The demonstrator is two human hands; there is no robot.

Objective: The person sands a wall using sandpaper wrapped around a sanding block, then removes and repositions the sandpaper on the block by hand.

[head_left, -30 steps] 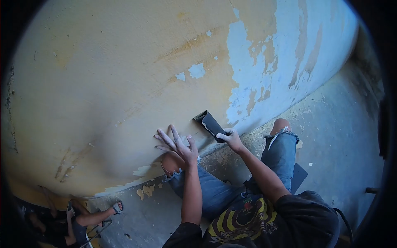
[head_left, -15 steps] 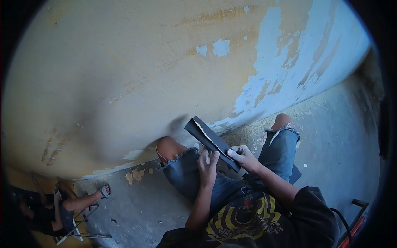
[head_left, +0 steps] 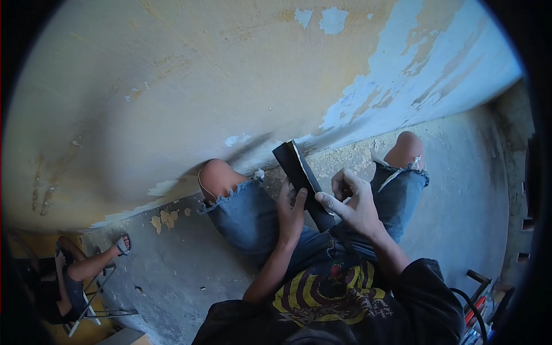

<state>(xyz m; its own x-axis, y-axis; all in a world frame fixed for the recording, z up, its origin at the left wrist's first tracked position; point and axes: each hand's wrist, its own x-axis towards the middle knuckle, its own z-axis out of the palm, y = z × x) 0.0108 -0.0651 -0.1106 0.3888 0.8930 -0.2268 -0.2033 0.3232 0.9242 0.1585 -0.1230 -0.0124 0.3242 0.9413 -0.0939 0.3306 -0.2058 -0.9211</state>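
Note:
A folded dark sheet (head_left: 303, 181) with a pale torn edge is held over my lap, slanting from upper left to lower right. My left hand (head_left: 291, 213) grips its left side, thumb across the front. At its right edge is my right hand (head_left: 357, 206), thumb tip by the pale edge and fingers curled; whether it pinches the sheet is unclear. Beyond the sheet stands a wall (head_left: 190, 103) with worn yellowish paint and bare pale blue patches (head_left: 333, 20). Whitish dust coats the fingers of my right hand.
My bent knees in torn jeans (head_left: 241, 215) flank the sheet. Paint flakes (head_left: 165, 220) lie on the grey floor (head_left: 184, 270) along the wall. Another person (head_left: 86, 267) sits at the lower left on a metal-framed seat (head_left: 95, 299). Red and blue items (head_left: 474, 313) are at the lower right.
My left hand has come off the wall and taken hold of the sheet. The sheet has moved from the wall to above my lap, and my right fingers have curled. The view has shifted.

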